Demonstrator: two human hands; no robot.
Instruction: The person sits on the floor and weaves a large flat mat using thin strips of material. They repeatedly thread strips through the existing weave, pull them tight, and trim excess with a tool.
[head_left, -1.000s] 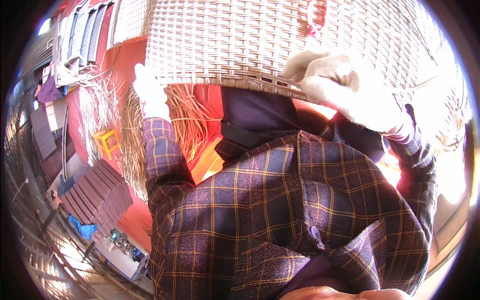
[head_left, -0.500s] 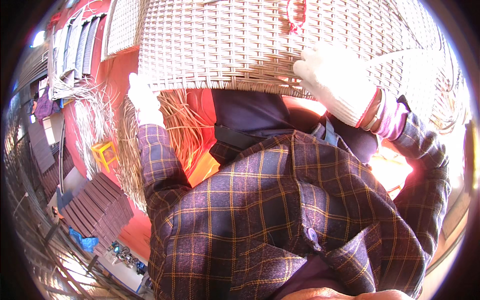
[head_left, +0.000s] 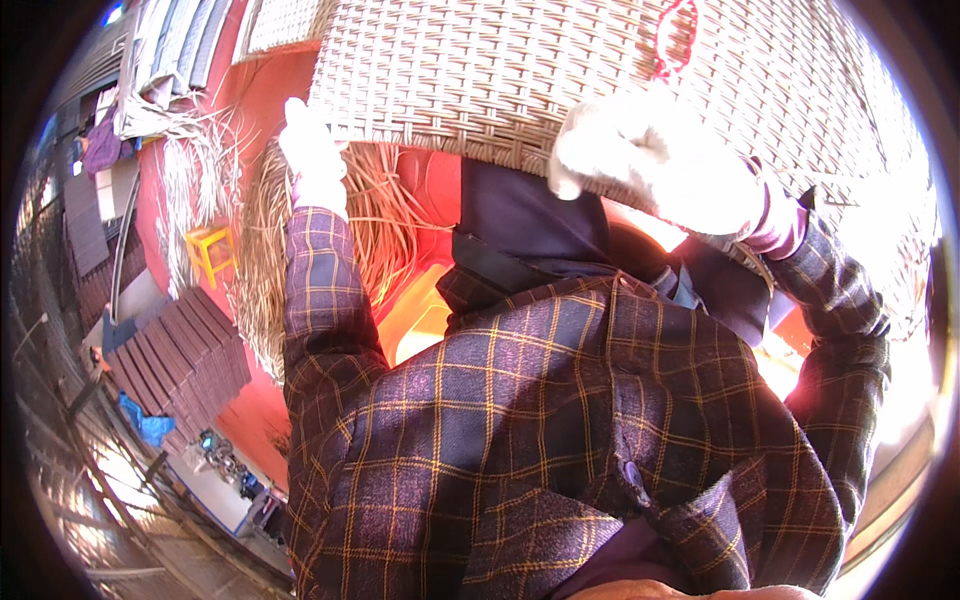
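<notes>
A large woven wicker panel (head_left: 480,85) in pale rattan-like strands lies across my lap. A red twisted cord loop (head_left: 677,40) is on its upper part. My left hand (head_left: 315,155), in a white glove, is closed around the panel's near left corner. My right hand (head_left: 650,160), gloved in white too, is at the near edge, its fingers curled and one fingertip reaching below the rim. Bright glare washes out the glove, and anything pinched in it is hidden.
Bundles of loose strands (head_left: 375,225) hang beside my left forearm. To the left are a yellow stool (head_left: 210,250), a stack of brown panels (head_left: 180,360) and a blue bag (head_left: 145,422). A person in purple (head_left: 105,145) is far left. Another woven piece (head_left: 285,25) stands behind.
My right hand has moved left and down from the panel's face to its near edge, its fingers more curled. The view has shifted slightly; my left hand stays at the corner.
</notes>
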